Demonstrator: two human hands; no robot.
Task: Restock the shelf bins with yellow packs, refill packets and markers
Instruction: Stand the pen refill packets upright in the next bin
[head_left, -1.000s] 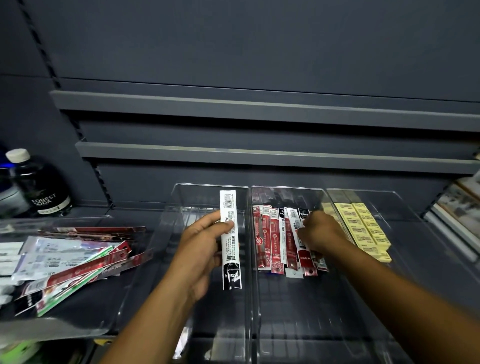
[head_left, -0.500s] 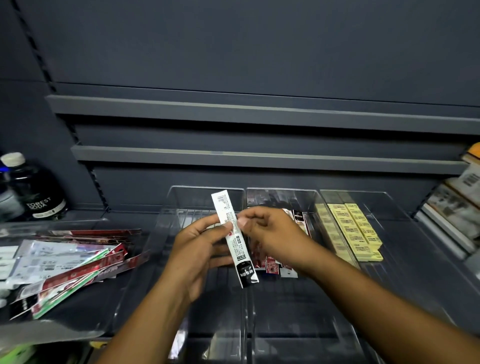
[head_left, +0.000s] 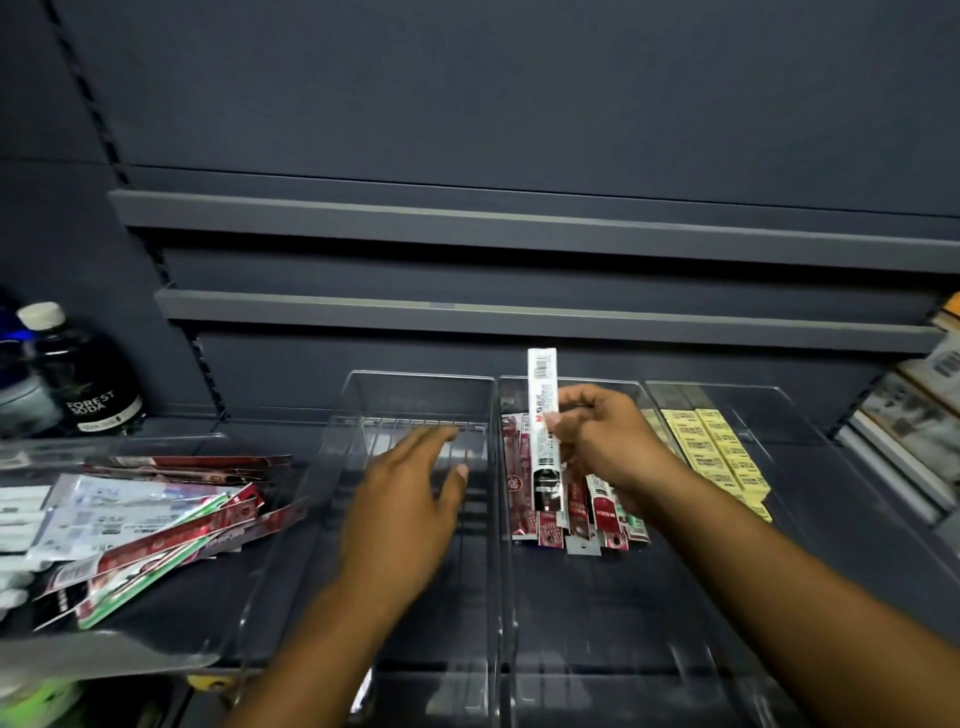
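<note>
My right hand (head_left: 602, 441) pinches a long white refill packet (head_left: 542, 405) with a black lower end, held upright over the middle clear bin (head_left: 571, 623). That bin holds several red and white refill packets (head_left: 576, 512) laid side by side. My left hand (head_left: 410, 499) hovers flat and empty over the left clear bin (head_left: 332, 467), which has nothing in it. Yellow packs (head_left: 719, 457) lie in rows in the right clear bin (head_left: 810, 467).
A clear tray (head_left: 104, 660) at the left holds a loose pile of red, white and green packets (head_left: 135, 525). A dark Forest Soda bottle (head_left: 78, 374) stands behind it. Stacked packaged goods (head_left: 914, 415) sit at the right edge. Grey shelf rails run above the bins.
The white packet passed from my left hand to my right hand and moved right, over the middle bin. My left hand let go and now hovers flat over the left bin.
</note>
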